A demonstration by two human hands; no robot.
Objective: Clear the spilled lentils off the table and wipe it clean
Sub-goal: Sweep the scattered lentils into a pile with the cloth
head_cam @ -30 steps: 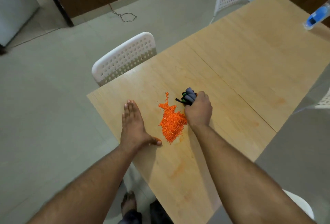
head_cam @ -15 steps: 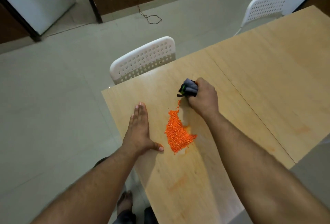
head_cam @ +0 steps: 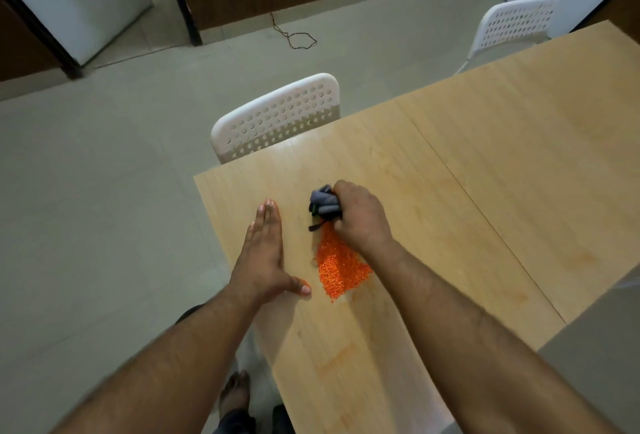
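Note:
A pile of orange lentils lies on the light wooden table near its left edge. My right hand grips a bunched grey cloth with black and green trim, pressed on the table at the far end of the pile. My left hand lies on the table left of the lentils with fingers straight and together, thumb stretched toward the pile.
A white perforated chair stands against the table's far left side, a second one further back on the right. A loose cable lies on the tiled floor. The table's left edge runs just beside my left hand.
The cloth in my right hand has pulled back toward me onto the far tip of the lentils, gathering the pile tighter. My left hand has held its place beside the pile.

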